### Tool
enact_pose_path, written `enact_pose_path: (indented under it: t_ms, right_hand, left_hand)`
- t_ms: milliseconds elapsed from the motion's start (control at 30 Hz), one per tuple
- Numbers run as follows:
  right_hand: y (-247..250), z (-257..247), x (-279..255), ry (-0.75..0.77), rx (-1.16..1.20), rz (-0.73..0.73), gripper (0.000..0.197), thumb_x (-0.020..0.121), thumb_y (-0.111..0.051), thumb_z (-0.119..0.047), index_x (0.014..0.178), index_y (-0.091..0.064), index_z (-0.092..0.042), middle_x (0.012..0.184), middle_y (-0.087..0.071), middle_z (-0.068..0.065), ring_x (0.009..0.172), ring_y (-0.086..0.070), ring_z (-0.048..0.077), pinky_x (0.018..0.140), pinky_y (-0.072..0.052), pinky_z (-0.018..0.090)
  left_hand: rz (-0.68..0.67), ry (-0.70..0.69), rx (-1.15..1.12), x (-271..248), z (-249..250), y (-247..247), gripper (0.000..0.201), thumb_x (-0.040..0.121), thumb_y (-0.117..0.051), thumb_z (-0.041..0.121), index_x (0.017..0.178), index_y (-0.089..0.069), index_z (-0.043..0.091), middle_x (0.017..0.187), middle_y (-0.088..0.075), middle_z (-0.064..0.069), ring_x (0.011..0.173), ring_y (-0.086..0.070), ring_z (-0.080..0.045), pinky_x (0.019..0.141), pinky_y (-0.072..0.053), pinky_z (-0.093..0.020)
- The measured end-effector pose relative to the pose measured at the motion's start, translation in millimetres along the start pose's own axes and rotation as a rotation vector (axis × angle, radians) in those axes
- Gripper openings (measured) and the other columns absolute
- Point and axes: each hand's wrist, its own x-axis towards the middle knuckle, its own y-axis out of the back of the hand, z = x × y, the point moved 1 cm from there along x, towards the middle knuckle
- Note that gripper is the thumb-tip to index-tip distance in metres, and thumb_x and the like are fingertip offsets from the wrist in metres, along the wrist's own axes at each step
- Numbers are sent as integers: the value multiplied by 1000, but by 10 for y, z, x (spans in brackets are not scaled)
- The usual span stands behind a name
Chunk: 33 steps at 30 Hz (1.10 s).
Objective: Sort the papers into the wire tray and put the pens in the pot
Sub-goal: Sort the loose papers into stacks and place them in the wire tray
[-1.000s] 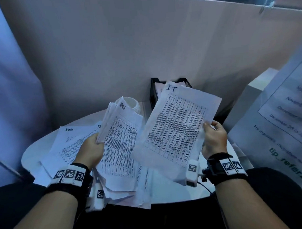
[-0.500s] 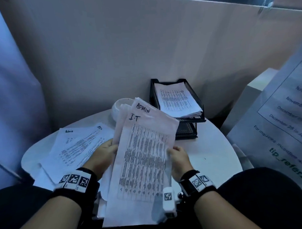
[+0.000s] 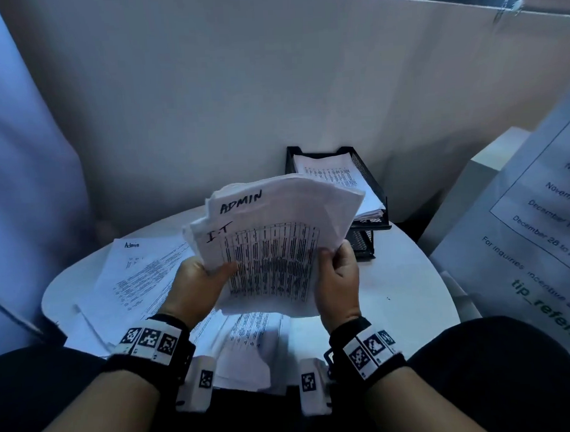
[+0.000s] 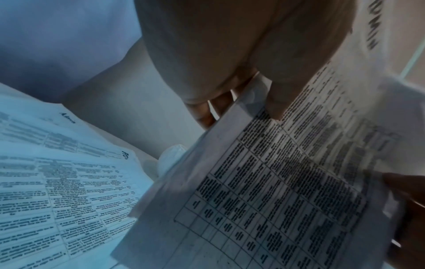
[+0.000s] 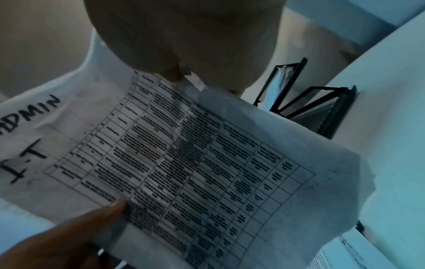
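Both hands hold up one sheaf of papers (image 3: 272, 248) over the round white table (image 3: 409, 292). Its top sheet is a printed table marked "I.T"; the sheet behind reads "ADMIN". My left hand (image 3: 198, 280) grips the sheaf's left edge, thumb on the front (image 4: 276, 102). My right hand (image 3: 339, 272) pinches the right edge (image 5: 184, 72). Behind the sheaf stands the black wire tray (image 3: 371, 187), with papers in its top tier. A white rounded object (image 4: 170, 158), perhaps the pot, peeks out behind the sheaf. I see no pens.
Loose sheets marked "Admin" (image 3: 143, 272) cover the table's left side, and more sheets (image 3: 249, 346) hang over its near edge. A large printed notice (image 3: 536, 239) and a white box (image 3: 488, 163) stand on the right. A pale partition closes the back.
My right hand, which held an "IT" sheet out to the right, has come back to the sheaf. Both hands then lifted the sheaf, which now covers the tray's front corner.
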Motion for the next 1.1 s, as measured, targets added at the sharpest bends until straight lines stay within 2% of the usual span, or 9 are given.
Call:
enact_pose_path:
  t_ms: [133, 267, 433, 533, 633, 767, 900, 1000, 1100]
  right_hand:
    - [-13, -48, -94, 42, 46, -20, 12, 92, -57, -15, 92, -56, -28, 88, -62, 3, 82, -56, 14, 74, -51, 35]
    - [8, -11, -151, -6, 84, -52, 17, 90, -59, -9, 105, -54, -15, 94, -63, 9, 86, -59, 17, 76, -54, 39]
    - [2, 104, -186, -146, 85, -102, 48, 80, -48, -4, 102, -64, -44, 102, -65, 10, 92, -59, 21, 82, -53, 42]
    - [16, 213, -205, -234, 85, -106, 50, 77, -46, -8, 97, -66, -48, 102, -67, 10, 94, -61, 23, 84, -55, 43]
    - [49, 326, -221, -303, 50, -91, 42, 81, -47, -13, 112, -63, -35, 111, -72, 12, 105, -67, 28, 87, -59, 47]
    - [108, 511, -192, -366, -58, -136, 36, 90, -44, -24, 122, -60, -28, 115, -73, 6, 113, -67, 28, 88, -58, 49]
    - [126, 651, -176, -392, -166, -96, 27, 90, -52, -38, 115, -56, -29, 113, -70, 9, 110, -67, 34, 92, -57, 57]
    - [229, 768, -138, -468, -218, 76, 48, 91, -71, -37, 129, -45, -23, 126, -57, 5, 113, -61, 28, 97, -53, 42]
    - [298, 815, -131, -700, -90, 80, 70, 87, -74, -28, 144, -32, -26, 127, -55, 6, 110, -61, 25, 95, -52, 44]
  left_hand:
    - [-23, 45, -103, 9, -23, 21, 18, 89, -74, -1, 82, -76, 15, 74, -79, 8, 80, -73, -18, 74, -56, -33]
    - [-55, 45, -187, -14, 14, 56, 20, 68, -76, 2, 88, -76, 6, 88, -79, -13, 82, -73, -27, 79, -59, -41]
    - [-98, 36, -258, -4, -12, 43, 30, 59, -60, 4, 87, -71, 4, 82, -75, -11, 80, -71, -25, 71, -56, -38]
    - [-167, 85, -146, -18, -81, -15, 15, 68, -61, -1, 79, -68, 5, 73, -74, -3, 73, -69, -22, 66, -55, -34]
    - [-202, 149, 107, 45, -295, -46, 11, 74, -55, -1, 67, -59, 6, 63, -64, -3, 66, -55, -24, 63, -44, -36]
    - [-281, 122, 292, 110, -484, -81, 15, 80, -63, 17, 91, -71, 12, 89, -76, -8, 87, -70, -32, 80, -59, -52]
    - [-199, 46, 420, 101, -469, -137, 10, 100, -60, 20, 102, -69, 14, 96, -73, -5, 90, -68, -27, 86, -56, -45]
    - [-83, 56, 301, 138, -413, -125, 10, 102, -61, 22, 105, -68, 17, 98, -74, -5, 91, -69, -29, 87, -56, -42]
    - [28, 160, -2, 194, -348, -94, 5, 99, -66, 16, 97, -68, 12, 88, -71, -3, 83, -68, -23, 78, -55, -35]
